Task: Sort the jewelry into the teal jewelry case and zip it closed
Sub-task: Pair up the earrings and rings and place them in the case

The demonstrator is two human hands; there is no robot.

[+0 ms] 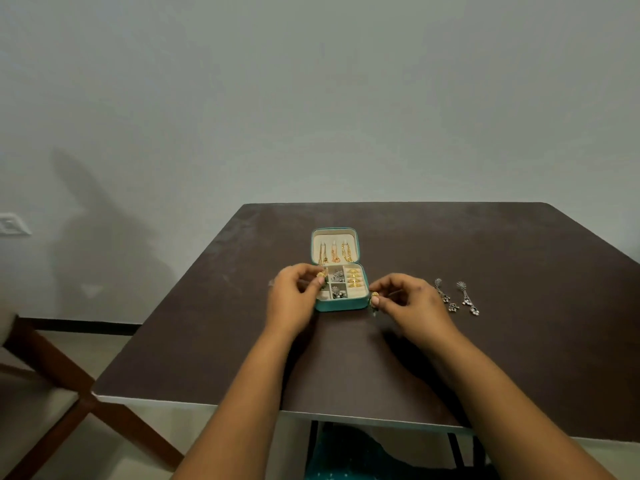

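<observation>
The open teal case (338, 287) sits on the bench (485, 358), and each hand, left hand (294, 295) and right hand (408, 299), pinches a small gold earring. Two silver earrings (457, 298) wait nearby. A tiny earring could slip and roll away.

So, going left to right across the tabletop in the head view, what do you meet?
Left hand → teal case → right hand → two silver earrings.

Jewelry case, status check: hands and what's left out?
Left hand pinches gold piece over open teal case. Right hand pinches gold piece. Two silver earrings remain on table.
</observation>
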